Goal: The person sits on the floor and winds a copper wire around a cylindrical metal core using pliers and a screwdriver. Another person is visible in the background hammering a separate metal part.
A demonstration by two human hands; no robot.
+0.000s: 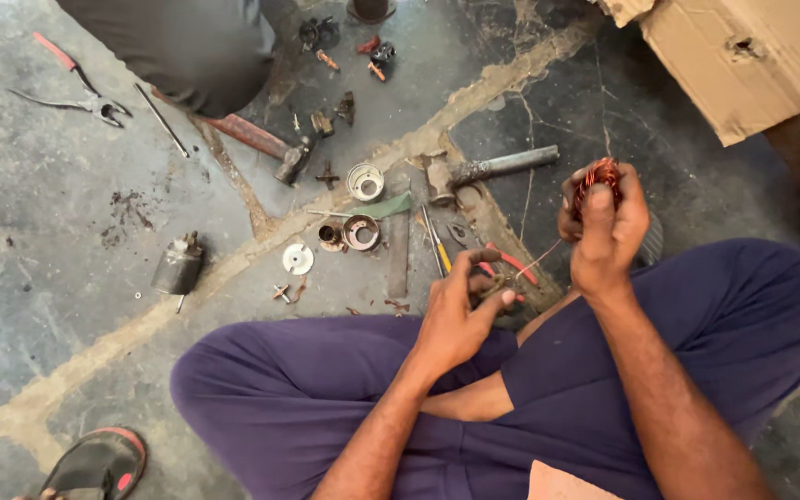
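Two hands share one copper wire above the crossed legs on the stone floor (67,231)

The right hand (608,227) is raised and closed around a reddish copper coil (599,176), which sits up and to the right of the left hand (460,310). A thin copper wire (537,257) runs slanting from the coil down toward the left hand, so its long axis goes from upper right to lower left. The left hand is lower, near the knee, with fingers pinched together; I cannot tell for sure if it pinches the wire end. Just beyond the left hand lie red-handled pliers (511,266), then a hammer (493,168), a small motor housing (178,266) and a metal ring (365,181)
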